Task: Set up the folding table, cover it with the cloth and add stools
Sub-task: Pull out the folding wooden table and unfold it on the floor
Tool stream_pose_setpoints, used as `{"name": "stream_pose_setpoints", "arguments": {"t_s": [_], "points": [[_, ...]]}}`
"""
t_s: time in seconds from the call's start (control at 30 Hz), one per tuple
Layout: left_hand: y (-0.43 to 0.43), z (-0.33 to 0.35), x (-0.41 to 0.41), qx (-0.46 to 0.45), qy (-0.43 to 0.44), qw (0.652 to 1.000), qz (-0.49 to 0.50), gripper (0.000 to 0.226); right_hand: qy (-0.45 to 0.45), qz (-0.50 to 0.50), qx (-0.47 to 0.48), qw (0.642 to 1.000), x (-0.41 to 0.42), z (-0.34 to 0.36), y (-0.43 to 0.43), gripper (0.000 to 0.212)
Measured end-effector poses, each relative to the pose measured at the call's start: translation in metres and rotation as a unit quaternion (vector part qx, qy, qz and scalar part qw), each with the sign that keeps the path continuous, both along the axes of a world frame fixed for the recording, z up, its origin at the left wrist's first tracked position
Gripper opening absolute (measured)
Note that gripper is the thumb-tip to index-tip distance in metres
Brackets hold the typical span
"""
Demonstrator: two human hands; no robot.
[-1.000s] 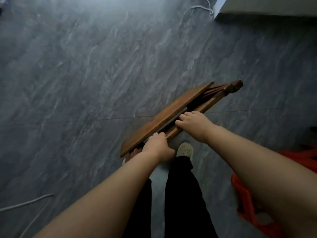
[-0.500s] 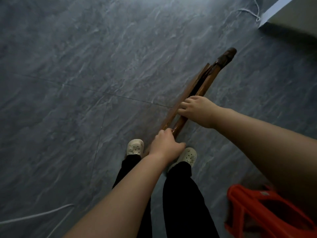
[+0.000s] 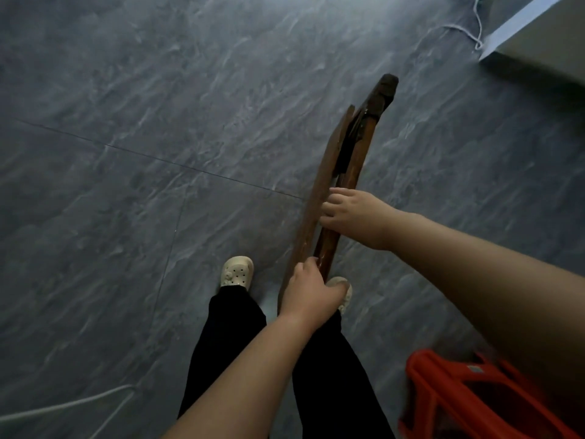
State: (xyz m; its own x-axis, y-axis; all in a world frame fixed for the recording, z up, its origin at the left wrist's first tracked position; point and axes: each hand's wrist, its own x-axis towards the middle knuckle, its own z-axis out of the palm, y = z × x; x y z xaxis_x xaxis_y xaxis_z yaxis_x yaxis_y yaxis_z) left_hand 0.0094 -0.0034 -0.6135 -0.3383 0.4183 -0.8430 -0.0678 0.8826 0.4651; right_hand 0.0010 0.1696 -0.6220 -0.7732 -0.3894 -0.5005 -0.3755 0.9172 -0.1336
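A brown wooden folding table (image 3: 354, 147), still folded flat, stands on edge above the grey floor, its dark leg end pointing away to the upper right. My left hand (image 3: 308, 289) grips its near end, just above my feet. My right hand (image 3: 351, 213) holds the middle of the frame, fingers curled over the wooden rail. A red plastic stool (image 3: 459, 397) sits at the lower right, partly hidden by my right forearm. No cloth is in view.
Grey marbled floor tiles (image 3: 158, 122) spread to the left and ahead. A white cord (image 3: 456, 28) runs beside a pale box or cabinet corner (image 3: 538, 36) at the top right. Another white cord (image 3: 63, 407) lies at the lower left.
The folded table has turned from a tilted, flat-showing position to standing on edge, and its far end has swung towards the upper right. Both hands kept their hold. The red stool shows more.
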Motion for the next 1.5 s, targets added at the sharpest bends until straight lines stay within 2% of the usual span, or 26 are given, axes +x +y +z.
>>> {"name": "stream_pose_setpoints", "arguments": {"t_s": [0.07, 0.13, 0.2, 0.23, 0.27, 0.3, 0.37, 0.4, 0.43, 0.5, 0.63, 0.7, 0.77, 0.83, 0.9, 1.03, 1.1, 1.17, 1.3, 1.5], "points": [[0.003, -0.001, 0.002, 0.0, 0.0, 1.0, -0.002, 0.07, 0.026, -0.039, -0.01, 0.999, 0.007, -0.001, 0.003, 0.029], [0.004, 0.0, 0.004, 0.007, 0.002, 1.0, -0.011, 0.07, 0.067, -0.119, -0.012, 0.991, 0.018, -0.006, 0.003, 0.032], [0.002, 0.0, 0.005, 0.018, 0.001, 1.0, -0.01, 0.069, 0.124, -0.249, -0.018, 0.96, 0.031, -0.01, 0.0, 0.042], [0.001, 0.0, 0.006, 0.023, 0.001, 1.0, -0.011, 0.069, 0.155, -0.338, -0.041, 0.927, 0.036, -0.009, -0.003, 0.047], [0.0, -0.001, 0.007, 0.029, 0.003, 0.999, -0.018, 0.07, 0.17, -0.448, -0.089, 0.873, 0.041, -0.008, -0.007, 0.051], [0.0, -0.002, 0.007, 0.034, 0.005, 0.999, -0.028, 0.071, 0.166, -0.566, -0.164, 0.791, 0.043, -0.004, -0.012, 0.052], [-0.001, -0.004, 0.006, 0.048, -0.003, 0.998, -0.039, 0.07, 0.09, -0.738, -0.321, 0.587, 0.041, -0.004, -0.019, 0.046], [-0.001, -0.005, 0.005, 0.056, -0.016, 0.998, -0.038, 0.068, 0.042, -0.777, -0.375, 0.503, 0.04, -0.007, -0.02, 0.043], [-0.001, -0.005, 0.003, 0.064, -0.03, 0.997, -0.034, 0.065, 0.017, -0.789, -0.398, 0.467, 0.039, -0.01, -0.02, 0.044], [-0.002, -0.009, -0.001, 0.081, -0.063, 0.995, -0.02, 0.06, 0.01, -0.797, -0.404, 0.449, 0.042, -0.016, -0.019, 0.048], [-0.006, -0.021, -0.015, 0.119, -0.09, 0.988, -0.031, 0.039, -0.001, -0.8, -0.457, 0.389, 0.049, -0.022, -0.015, 0.043], [-0.006, -0.031, -0.03, 0.151, -0.063, 0.983, -0.077, 0.03, -0.006, -0.797, -0.476, 0.373, 0.052, -0.025, -0.011, 0.04], [-0.003, -0.046, -0.045, 0.17, 0.035, 0.97, -0.171, 0.033, -0.012, -0.794, -0.485, 0.366, 0.052, -0.026, -0.009, 0.038], [0.006, -0.065, -0.057, 0.18, 0.142, 0.932, -0.28, 0.042, -0.013, -0.788, -0.49, 0.372, 0.051, -0.027, -0.01, 0.038], [0.019, -0.087, -0.061, 0.196, 0.206, 0.878, -0.386, 0.048, 0.0, -0.781, -0.493, 0.383, 0.05, -0.03, -0.013, 0.037], [0.049, -0.128, -0.054, 0.21, 0.279, 0.701, -0.621, 0.059, 0.025, -0.776, -0.505, 0.376, 0.051, -0.035, -0.017, 0.032], [0.059, -0.143, -0.05, 0.213, 0.299, 0.637, -0.678, 0.059, 0.031, -0.773, -0.511, 0.374, 0.052, -0.037, -0.019, 0.033], [0.066, -0.154, -0.048, 0.223, 0.313, 0.61, -0.693, 0.057, 0.043, -0.772, -0.516, 0.368, 0.054, -0.039, -0.021, 0.035], [0.074, -0.17, -0.053, 0.19, 0.31, 0.604, -0.709, 0.051, 0.066, -0.765, -0.538, 0.347, 0.057, -0.045, -0.023, 0.033], [0.077, -0.184, -0.066, 0.195, 0.326, 0.536, -0.754, 0.047, 0.086, -0.759, -0.547, 0.343, 0.06, -0.051, -0.027, 0.034]]}}
